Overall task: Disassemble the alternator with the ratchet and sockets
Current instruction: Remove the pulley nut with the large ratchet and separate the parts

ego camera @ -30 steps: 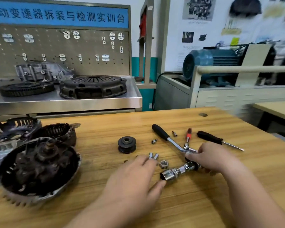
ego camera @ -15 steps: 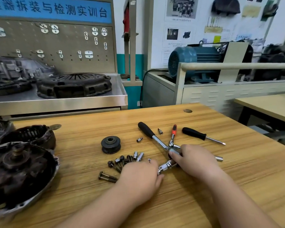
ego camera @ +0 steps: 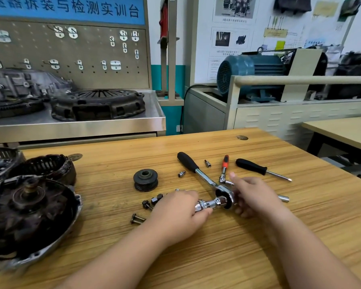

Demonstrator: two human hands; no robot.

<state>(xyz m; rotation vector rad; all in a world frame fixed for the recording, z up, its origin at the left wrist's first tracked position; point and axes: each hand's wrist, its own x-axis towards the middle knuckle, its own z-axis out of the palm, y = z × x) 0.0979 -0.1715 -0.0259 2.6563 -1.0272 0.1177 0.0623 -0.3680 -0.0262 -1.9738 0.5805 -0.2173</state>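
The left hand (ego camera: 175,211) had its fingers curled round the outer end of the chrome socket (ego camera: 208,204), a grip that suited pulling or twisting the piece along its own axis. Opposite it, the right hand (ego camera: 253,197) wrapped the head of the ratchet (ego camera: 203,176) with its lower fingers while the forefinger stood free and pointed away. It looked to be bracing the drive so that the socket could be worked off or pushed home, though I could not tell which. The ratchet lay low over the tabletop (ego camera: 227,253), its black handle angled away to the left, idle because nothing was being turned. Just beside the left knuckles lay loose bolts (ego camera: 137,219), grouped near the pulley (ego camera: 145,180), probably so that removed fasteners would not scatter. Beyond the right hand were a small ratchet (ego camera: 224,166) with an orange grip and a black-handled screwdriver (ego camera: 256,166), within reach but untouched. The alternator (ego camera: 29,215) sat well apart at the left edge, already opened, rotor face up, with the stator (ego camera: 46,166) behind it. Judging by that, the work was far along and this was a change of socket between fasteners
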